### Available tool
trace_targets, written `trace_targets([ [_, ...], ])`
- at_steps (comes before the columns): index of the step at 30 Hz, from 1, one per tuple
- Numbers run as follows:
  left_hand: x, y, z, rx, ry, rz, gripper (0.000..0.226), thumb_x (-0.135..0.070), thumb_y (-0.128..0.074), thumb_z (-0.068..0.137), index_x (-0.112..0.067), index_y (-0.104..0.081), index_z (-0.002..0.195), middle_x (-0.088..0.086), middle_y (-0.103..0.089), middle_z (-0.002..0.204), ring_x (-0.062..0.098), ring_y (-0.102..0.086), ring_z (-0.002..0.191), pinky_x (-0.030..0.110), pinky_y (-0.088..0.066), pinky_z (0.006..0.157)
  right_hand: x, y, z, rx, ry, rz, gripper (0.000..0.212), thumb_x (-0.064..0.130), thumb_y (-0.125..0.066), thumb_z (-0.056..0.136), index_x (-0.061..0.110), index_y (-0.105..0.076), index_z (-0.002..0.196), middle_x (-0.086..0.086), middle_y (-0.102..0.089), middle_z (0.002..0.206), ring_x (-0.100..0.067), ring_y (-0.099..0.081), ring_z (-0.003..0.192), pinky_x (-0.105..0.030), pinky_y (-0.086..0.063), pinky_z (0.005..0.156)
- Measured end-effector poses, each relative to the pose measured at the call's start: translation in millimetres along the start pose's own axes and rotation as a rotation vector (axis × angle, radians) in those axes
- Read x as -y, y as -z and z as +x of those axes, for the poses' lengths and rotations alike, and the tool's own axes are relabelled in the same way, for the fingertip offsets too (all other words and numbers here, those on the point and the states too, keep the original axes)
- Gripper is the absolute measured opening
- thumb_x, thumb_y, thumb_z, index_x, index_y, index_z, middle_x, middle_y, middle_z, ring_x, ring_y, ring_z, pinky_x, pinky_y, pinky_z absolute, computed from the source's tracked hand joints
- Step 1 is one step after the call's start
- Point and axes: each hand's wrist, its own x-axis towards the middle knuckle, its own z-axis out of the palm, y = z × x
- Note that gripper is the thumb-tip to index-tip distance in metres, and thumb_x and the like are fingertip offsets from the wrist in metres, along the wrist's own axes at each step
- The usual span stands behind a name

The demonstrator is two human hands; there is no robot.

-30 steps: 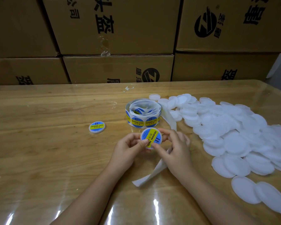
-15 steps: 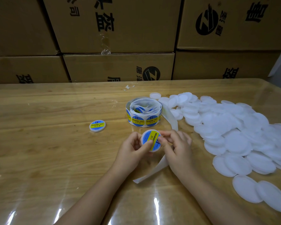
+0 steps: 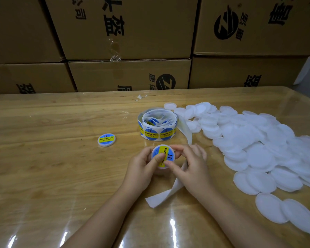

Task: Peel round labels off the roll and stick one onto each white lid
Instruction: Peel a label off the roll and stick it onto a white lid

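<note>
Near table centre, left hand & right hand both grip lid; thumbs have moved onto label, so sticking is approx. finished.

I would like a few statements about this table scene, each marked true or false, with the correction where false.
1. The left hand and the right hand both grip the held lid, which already carries a label. True.
2. The finished lid lies right of the label roll. False: it lies left of the roll, apart from it.
3. The pile of plain white lids is on the right side of the table. True.
4. Plastic crates stand behind the table. False: cardboard boxes stand there.
</note>
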Motion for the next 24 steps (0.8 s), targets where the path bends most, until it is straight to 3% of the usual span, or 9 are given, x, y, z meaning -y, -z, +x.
trace_targets([
  [3,0.1,-0.4,1.5,-0.015,0.01,-0.006,0.026,-0.036,-0.059,0.078,-0.017,-0.066,0.094,0.004,-0.072,0.081,0.019,-0.07,0.075,0.04,-0.059,0.068,-0.5,-0.5,0.0,0.036,-0.003,0.023,0.033,0.044,-0.063,0.074,0.029,-0.063,0.103,0.022,-0.053,0.074,0.007,-0.045,0.093,-0.041,-0.025,0.106],
  [7,-3.2,-2.4,0.6,0.006,-0.003,-0.027,0.019,-0.029,-0.054,0.086,-0.017,-0.067,0.091,-0.004,-0.072,0.078,0.009,-0.068,0.071,0.022,-0.055,0.062,-0.6,-0.2,-0.2,-0.018,0.012,0.063,0.018,0.039,-0.054,0.085,0.042,-0.055,0.102,0.013,-0.056,0.078,0.016,-0.041,0.096,-0.047,-0.027,0.105],
  [10,-3.2,-1.9,1.2,0.038,-0.054,0.027,0.01,-0.021,-0.063,0.086,-0.024,-0.067,0.095,-0.009,-0.072,0.083,0.006,-0.064,0.074,0.019,-0.052,0.068,-0.7,0.9,0.2,-0.062,0.004,0.044,0.021,0.04,-0.044,0.087,0.04,-0.057,0.104,0.018,-0.051,0.075,0.018,-0.04,0.096,-0.049,-0.036,0.099],
  [13,-1.3,1.4,3.0,0.015,-0.034,0.026,0.017,-0.013,-0.071,0.081,-0.026,-0.068,0.09,-0.006,-0.07,0.077,0.007,-0.054,0.063,0.02,-0.046,0.058,-0.1,1.5,0.4,-0.063,0.015,0.033,0.024,0.041,-0.047,0.085,0.04,-0.057,0.107,0.021,-0.047,0.074,0.02,-0.039,0.094,-0.05,-0.038,0.096],
  [17,-2.9,5.2,4.0,0.046,0.104,-0.125,0.007,-0.015,-0.067,0.08,-0.013,-0.065,0.087,-0.002,-0.066,0.063,0.007,-0.054,0.047,0.018,-0.04,0.037,2.3,-0.5,-1.0,0.036,0.028,-0.002,0.045,0.051,-0.053,0.075,0.043,-0.047,0.119,0.014,-0.053,0.078,0.024,-0.031,0.101,-0.041,-0.028,0.104],
  [20,-3.6,4.7,4.1,0.065,0.111,-0.132,0.001,-0.011,-0.063,0.085,-0.011,-0.063,0.086,-0.002,-0.068,0.063,0.005,-0.059,0.048,0.016,-0.041,0.039,0.4,-0.7,-1.8,0.068,0.026,-0.009,0.045,0.038,-0.059,0.081,0.042,-0.046,0.125,0.024,-0.047,0.066,0.015,-0.042,0.092,-0.034,-0.02,0.108],
  [22,-4.1,3.5,3.9,0.073,0.099,-0.13,0.003,-0.011,-0.062,0.086,-0.011,-0.064,0.085,-0.002,-0.069,0.064,0.004,-0.06,0.049,0.014,-0.041,0.041,-0.4,-0.9,-1.5,0.068,0.033,-0.018,0.046,0.026,-0.058,0.084,0.04,-0.048,0.126,0.03,-0.048,0.07,0.01,-0.046,0.084,-0.029,-0.015,0.109],
  [24,-5.3,2.8,3.4,0.077,0.081,-0.128,0.005,-0.015,-0.063,0.082,-0.011,-0.065,0.085,-0.002,-0.069,0.063,0.006,-0.06,0.049,0.015,-0.043,0.044,-0.5,-1.6,-1.4,0.053,0.045,-0.025,0.046,0.023,-0.055,0.086,0.043,-0.044,0.126,0.032,-0.048,0.077,0.013,-0.044,0.092,-0.022,-0.012,0.109],
])
